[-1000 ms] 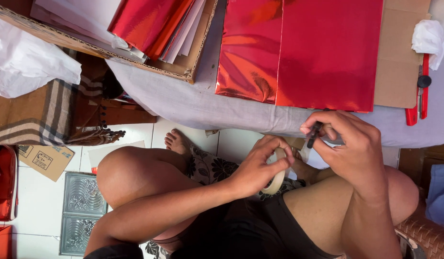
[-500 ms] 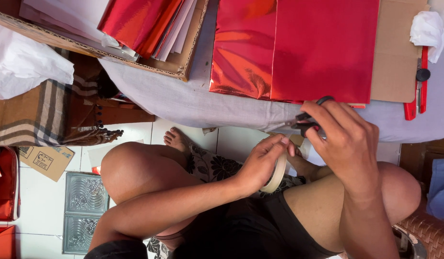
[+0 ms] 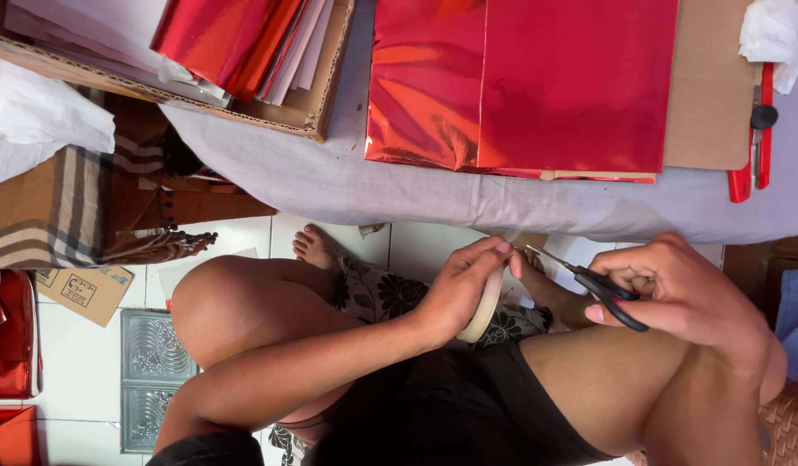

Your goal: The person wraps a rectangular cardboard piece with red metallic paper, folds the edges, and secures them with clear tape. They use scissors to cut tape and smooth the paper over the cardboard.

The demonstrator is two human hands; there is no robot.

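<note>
Nearest the camera, the seated person's left hand pinches a pale beige roll of tape between thumb and fingertips, held edge-on above the lap. At three o'clock from it, the right hand is closed through the handles of black-handled scissors — their long axis runs toward ten o'clock, with the blade tips just beside the roll. The left hand is the nearer one. Farther off, at twelve o'clock, shiny red foil sheets lie on a grey cloth-covered table.

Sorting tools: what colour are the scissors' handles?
Black, on the scissors in the right hand; head view.
</note>
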